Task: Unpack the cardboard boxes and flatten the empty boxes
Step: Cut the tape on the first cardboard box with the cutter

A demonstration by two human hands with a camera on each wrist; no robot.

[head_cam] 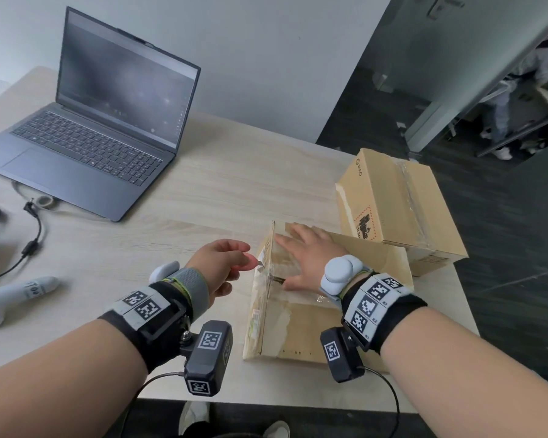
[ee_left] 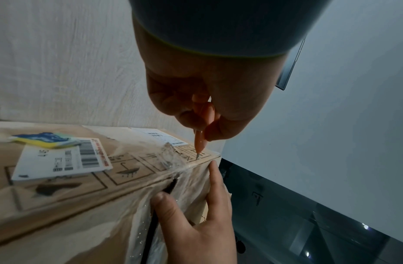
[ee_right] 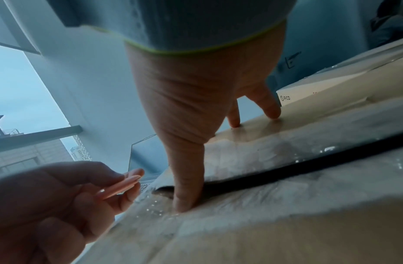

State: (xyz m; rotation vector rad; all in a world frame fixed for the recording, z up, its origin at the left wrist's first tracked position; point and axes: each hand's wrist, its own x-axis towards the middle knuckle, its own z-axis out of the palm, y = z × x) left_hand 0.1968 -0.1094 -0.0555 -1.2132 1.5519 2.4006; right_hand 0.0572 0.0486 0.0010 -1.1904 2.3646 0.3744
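Note:
A taped cardboard box lies on the table's front right, with shipping labels on its left side. My right hand rests flat on the box top with fingers spread, the thumb pressing beside a dark slit in the taped seam. At the box's upper left edge, my left hand pinches a small orange cutter, and the blade tip touches the cardboard near the corner. A second box, printed PICO and taped along its top, stands behind to the right.
An open laptop sits at the back left. A black cable, a tape roll and a white handheld device lie at the left. The table ends just right of the boxes, above dark floor.

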